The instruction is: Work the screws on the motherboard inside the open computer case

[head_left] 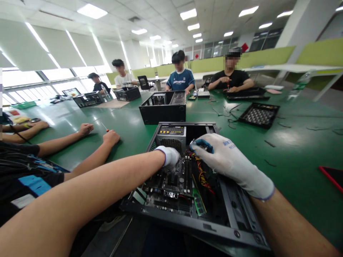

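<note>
An opened computer case [233, 203] lies in front of me with its inside facing up. My left hand [172, 157], in a white glove, reaches down onto the motherboard [173, 180] near the power supply [171, 132]; its fingers are hidden. My right hand [225, 153], gloved in white with blue on the fingers, curls over the far right part of the case. Between its fingers is a small dark and metallic thing I cannot make out. Yellow and red cables [201, 173] run below it. A green memory stick [198, 201] lies beside the motherboard.
Another computer case [163, 112] stands just beyond mine on the green table [294, 153]. To the right are a black tray-like panel [259, 115] and loose dark strips. A co-worker's hand [111, 137] with a screwdriver is at left; several people sit across.
</note>
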Available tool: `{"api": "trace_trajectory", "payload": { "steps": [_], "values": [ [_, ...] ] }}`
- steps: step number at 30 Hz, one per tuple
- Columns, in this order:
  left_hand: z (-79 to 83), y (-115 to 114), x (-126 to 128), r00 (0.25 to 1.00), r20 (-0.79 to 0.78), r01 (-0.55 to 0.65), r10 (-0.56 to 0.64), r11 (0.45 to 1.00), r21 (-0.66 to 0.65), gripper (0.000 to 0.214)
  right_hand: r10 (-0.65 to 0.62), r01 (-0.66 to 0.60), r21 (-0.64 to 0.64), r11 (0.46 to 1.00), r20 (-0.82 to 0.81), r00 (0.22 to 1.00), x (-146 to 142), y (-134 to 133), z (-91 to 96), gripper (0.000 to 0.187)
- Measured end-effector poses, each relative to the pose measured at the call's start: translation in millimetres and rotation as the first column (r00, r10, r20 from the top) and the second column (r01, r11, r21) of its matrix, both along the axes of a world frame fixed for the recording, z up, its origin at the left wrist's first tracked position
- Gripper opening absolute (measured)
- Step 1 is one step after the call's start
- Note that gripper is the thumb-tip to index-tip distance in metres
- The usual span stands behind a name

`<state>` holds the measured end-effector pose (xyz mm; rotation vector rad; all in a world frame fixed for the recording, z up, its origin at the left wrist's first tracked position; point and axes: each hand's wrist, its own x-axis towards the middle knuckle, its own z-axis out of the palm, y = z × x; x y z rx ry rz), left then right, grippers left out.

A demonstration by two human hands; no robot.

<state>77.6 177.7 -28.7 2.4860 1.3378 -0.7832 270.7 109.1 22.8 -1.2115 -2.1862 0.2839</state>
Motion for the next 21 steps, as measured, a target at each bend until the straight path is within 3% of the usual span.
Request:
{"api": "trace_trajectory", "payload": {
  "steps": [2,4,7,8,11,14,18,21],
  "values": [
    [4.4,-2,0,0.999,-0.035,0.019,-0.019,1.000,-0.005,0.043,-0.070,0.070,-0.002,0.998,-0.062,0.996,7,-4,-1.8,0.040],
    [11.5,-6,0,1.000,-0.018,0.018,-0.018,1.000,0.020,0.054,-0.200,0.198,-0.029,0.980,-0.115,0.973,19,-10,-9.8,0.057],
    [28.2,-17,-3,0.997,0.075,0.011,-0.018,0.996,0.088,0.068,-0.450,0.405,-0.251,0.879,-0.155,0.880,40,-18,-31.7,0.095],
    [35.0,-21,-5,0.992,0.121,0.007,-0.021,0.993,0.116,0.068,-0.474,0.395,-0.351,0.849,-0.176,0.863,46,-19,-39.6,0.097],
    [56.9,-41,-21,0.943,0.329,-0.021,-0.050,0.978,0.208,0.058,-0.396,0.133,-0.540,0.831,-0.407,0.823,53,-21,-56.2,0.080],
    [74.7,-70,-49,0.822,0.554,-0.052,-0.127,0.954,0.295,0.043,-0.363,0.024,-0.556,0.831,-0.508,0.781,43,-17,-57.3,0.069],
    [80.8,-123,-87,0.727,0.675,-0.122,-0.123,0.945,0.304,0.035,-0.323,-0.051,-0.565,0.824,-0.540,0.777,8,-3,-50.5,0.062],
    [75.9,-152,-114,0.716,0.696,-0.231,-0.054,0.923,0.309,0.040,-0.207,-0.027,-0.434,0.901,-0.484,0.850,-31,13,-50.7,0.056]
  ]
}}
